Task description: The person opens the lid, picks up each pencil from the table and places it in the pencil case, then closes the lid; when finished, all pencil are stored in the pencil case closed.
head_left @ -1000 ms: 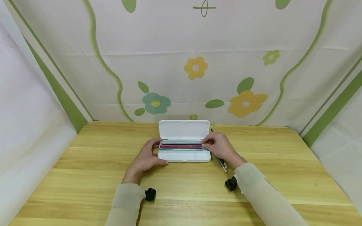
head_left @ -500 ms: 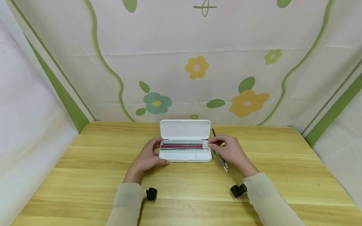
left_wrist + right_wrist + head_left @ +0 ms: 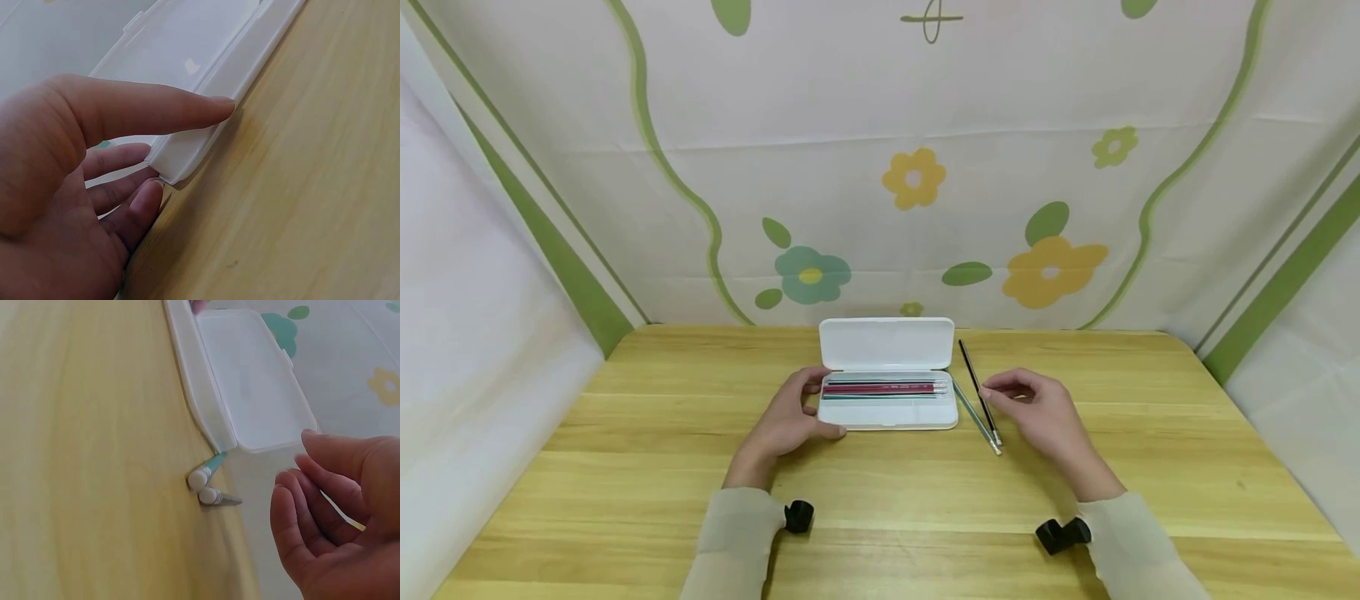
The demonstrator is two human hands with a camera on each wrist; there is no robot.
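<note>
A white pencil case point(image 3: 865, 414) lies with its lid point(image 3: 886, 343) raised toward the back. Inside are red pencils point(image 3: 880, 388) and several dark and green ones. My left hand point(image 3: 786, 421) holds the case's left end. In the left wrist view its thumb point(image 3: 206, 111) lies against the front wall, while the other fingers bend at the end. To the right of the case, a black pencil point(image 3: 968, 367) and a green pencil point(image 3: 974, 414) lie on the table, eraser ends close together. My right hand point(image 3: 1037, 412) hovers by the black pencil, fingers loosely bent and holding nothing.
The wooden table point(image 3: 880, 533) carries the case and the loose pencils. A pale cloth point(image 3: 985, 100) with printed flowers hangs behind the table's back edge, and cloth walls also stand at both sides.
My right hand has let go of the red pencil's eraser end in the case and moved right, to beside the black pencil. My left hand has stayed on the case.
</note>
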